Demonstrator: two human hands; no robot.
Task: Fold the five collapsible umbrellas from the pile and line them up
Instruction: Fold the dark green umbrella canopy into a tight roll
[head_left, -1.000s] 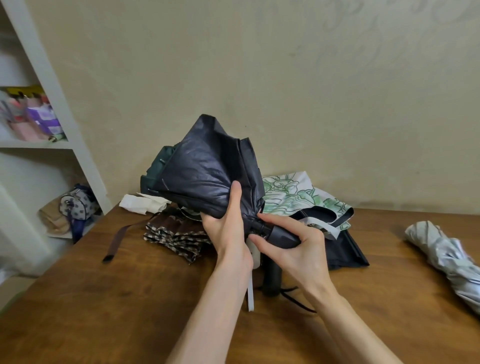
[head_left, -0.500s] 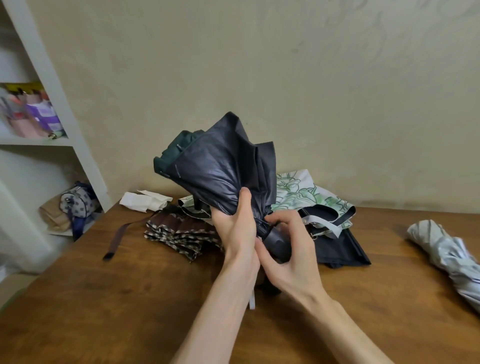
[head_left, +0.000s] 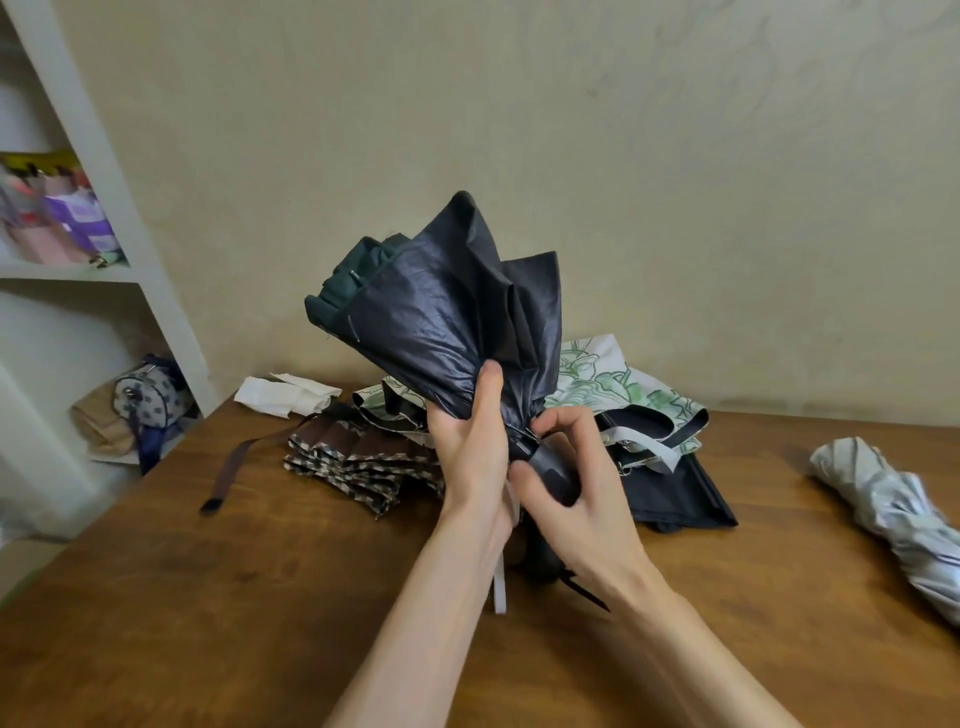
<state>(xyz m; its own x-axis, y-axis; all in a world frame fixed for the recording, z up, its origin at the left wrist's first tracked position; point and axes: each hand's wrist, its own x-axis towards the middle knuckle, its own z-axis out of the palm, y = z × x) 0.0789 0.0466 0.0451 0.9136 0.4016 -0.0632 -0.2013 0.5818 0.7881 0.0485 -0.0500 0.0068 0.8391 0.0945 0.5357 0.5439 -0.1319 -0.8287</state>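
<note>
Folding is judged early: one silver bundled umbrella (head_left: 893, 525) is laid at lower right; a dark glossy fabric umbrella (head_left: 441, 322) is clutched by left grip (head_left: 467, 447) and right grip (head_left: 566, 488), while a pile of three unfolded umbrellas (head_left: 353, 467) is yet to be handled.

A brown wooden table (head_left: 260, 597) fills the lower half of the frame and meets a plain beige wall (head_left: 623, 182) behind it. At the left edge stands a white shelf unit (head_left: 150, 291). Its upper shelf holds pink and purple packets (head_left: 67, 223), too blurred to identify. In the compartment below, a small rounded patterned bag (head_left: 148, 397) with a dark blue strap leans against a brown paper bag (head_left: 98, 426). A crumpled white piece (head_left: 285, 397), paper or cloth, lies on the table's far left corner.
</note>
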